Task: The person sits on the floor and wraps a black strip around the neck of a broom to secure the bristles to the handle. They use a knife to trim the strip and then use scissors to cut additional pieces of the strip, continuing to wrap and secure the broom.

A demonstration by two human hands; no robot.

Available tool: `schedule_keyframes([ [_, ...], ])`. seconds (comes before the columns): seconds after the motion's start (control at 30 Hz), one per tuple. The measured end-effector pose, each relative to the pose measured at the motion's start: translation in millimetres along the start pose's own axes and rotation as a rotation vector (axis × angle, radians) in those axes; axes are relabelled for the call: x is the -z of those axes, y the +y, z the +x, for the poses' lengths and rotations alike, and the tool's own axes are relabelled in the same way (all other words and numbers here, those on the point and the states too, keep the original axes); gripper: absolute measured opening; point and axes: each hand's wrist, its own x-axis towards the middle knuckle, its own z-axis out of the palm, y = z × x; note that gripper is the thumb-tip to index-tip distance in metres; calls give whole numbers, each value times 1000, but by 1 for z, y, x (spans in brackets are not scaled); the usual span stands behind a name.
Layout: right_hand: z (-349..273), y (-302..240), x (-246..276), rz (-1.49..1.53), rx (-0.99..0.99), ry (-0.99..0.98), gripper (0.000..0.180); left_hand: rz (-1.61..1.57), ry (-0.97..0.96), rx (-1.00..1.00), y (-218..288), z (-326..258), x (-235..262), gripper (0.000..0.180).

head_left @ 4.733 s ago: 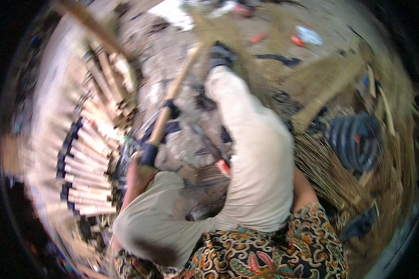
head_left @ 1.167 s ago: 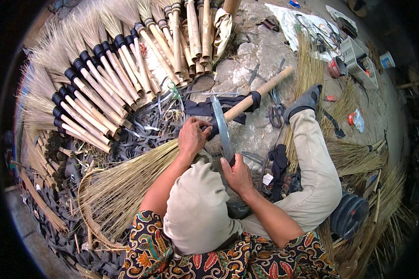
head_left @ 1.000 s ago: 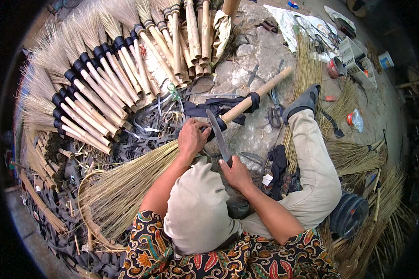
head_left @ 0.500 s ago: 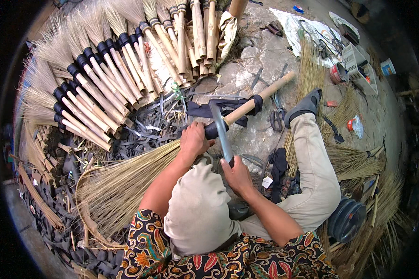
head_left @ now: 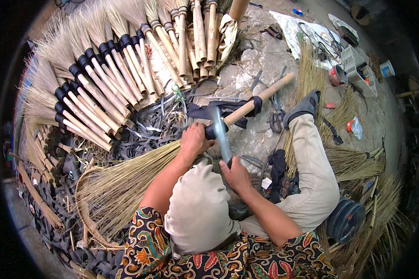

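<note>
A long broom (head_left: 130, 179) lies across my raised knee, its straw bristles fanning to the lower left and its bamboo handle (head_left: 265, 95) pointing to the upper right. My left hand (head_left: 194, 139) is closed round its neck, by the black rubber binding (head_left: 210, 131). In my closed right hand (head_left: 237, 176) is a long grey, blade-like metal tool (head_left: 223, 142), blurred by motion. Its upper part crosses the broom where binding meets handle; whether it touches cannot be told. A black strip (head_left: 205, 110) lies behind the handle.
Several bamboo-handled brooms (head_left: 111, 65) lie in a row at the far left. Dark rubber strips (head_left: 144, 139) cover the ground there. Scissors (head_left: 275, 122), loose straw (head_left: 354, 160), a white crate (head_left: 358, 69) and a clear plastic jug (head_left: 345, 221) are on the right.
The metal tool has shifted slightly and now looks blurred; its far end has swung a little. My left hand and the broom stay almost in place.
</note>
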Motion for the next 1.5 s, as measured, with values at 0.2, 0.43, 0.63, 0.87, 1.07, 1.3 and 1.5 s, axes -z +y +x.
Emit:
schedule_keyframes([
  [0.2,1,7,-4,24,36,72,60,-4,-12,6,-3,0,-3,74],
  [0.43,4,14,-6,46,12,51,57,-1,-1,13,-1,0,-1,73],
  [0.63,8,22,-5,-54,50,32,55,25,12,-2,2,2,2,75],
  [0.87,7,61,-32,302,-36,163,54,99,-35,-14,2,0,-4,78],
  [1.07,49,104,-18,135,-195,468,97,80,-222,-41,-3,1,25,86],
  [1.3,133,62,58,704,10,480,92,128,-220,-75,-9,-50,93,84],
  [1.5,151,66,57,833,121,329,46,252,-119,-74,-23,-81,132,83],
])
